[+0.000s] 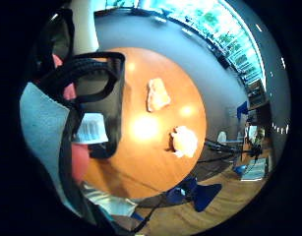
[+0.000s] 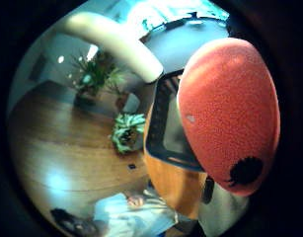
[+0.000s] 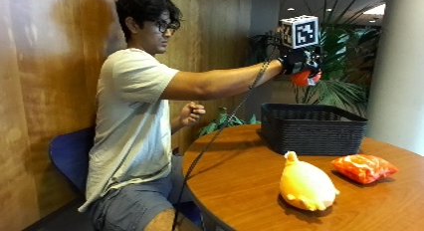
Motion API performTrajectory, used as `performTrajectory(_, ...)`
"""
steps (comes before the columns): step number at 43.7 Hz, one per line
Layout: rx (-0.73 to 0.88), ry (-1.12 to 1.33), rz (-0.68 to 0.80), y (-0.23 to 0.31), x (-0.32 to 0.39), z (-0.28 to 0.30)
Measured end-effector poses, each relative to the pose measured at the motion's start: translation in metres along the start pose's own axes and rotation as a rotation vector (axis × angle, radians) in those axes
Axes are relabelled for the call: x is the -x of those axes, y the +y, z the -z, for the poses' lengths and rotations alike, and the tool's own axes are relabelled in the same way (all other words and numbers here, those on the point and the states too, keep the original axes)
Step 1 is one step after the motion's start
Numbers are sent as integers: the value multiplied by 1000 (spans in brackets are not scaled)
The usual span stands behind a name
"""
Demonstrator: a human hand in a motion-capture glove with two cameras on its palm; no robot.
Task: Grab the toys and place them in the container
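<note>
Right hand (image 3: 299,66) is gripping a red-orange toy (image 3: 305,77), fingers curled round it, arm extended well above the black woven container (image 3: 311,127). In the thumb-side palm view the toy (image 2: 230,113) is filling much of the frame, container rim (image 2: 163,123) showing below it.

Risks from here:
- Early release: hand is sitting over the container's near-centre but high up. Toy is rounded, so it could bounce off the rim or roll out onto the bench (image 3: 245,186). Judgement: lower before letting go.
- Drift sideways during descent: toy could be landing outside the wall.
- Two toys are lying on the bench beside the container: yellow plush toy (image 3: 306,186), orange crinkled toy (image 3: 363,168). A dropped toy could knock either off the edge.
</note>
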State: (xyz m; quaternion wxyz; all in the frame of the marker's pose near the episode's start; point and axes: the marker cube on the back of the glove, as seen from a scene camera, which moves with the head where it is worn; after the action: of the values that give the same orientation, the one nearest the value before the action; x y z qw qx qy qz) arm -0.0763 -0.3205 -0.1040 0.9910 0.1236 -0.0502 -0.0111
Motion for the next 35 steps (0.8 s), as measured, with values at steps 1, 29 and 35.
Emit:
performTrajectory(1, 6, 3, 5, -4, 4, -2)
performTrajectory(29, 112, 51, 35, -56, 58, -45)
performTrajectory(35, 124, 85, 76, -46, 53, -45)
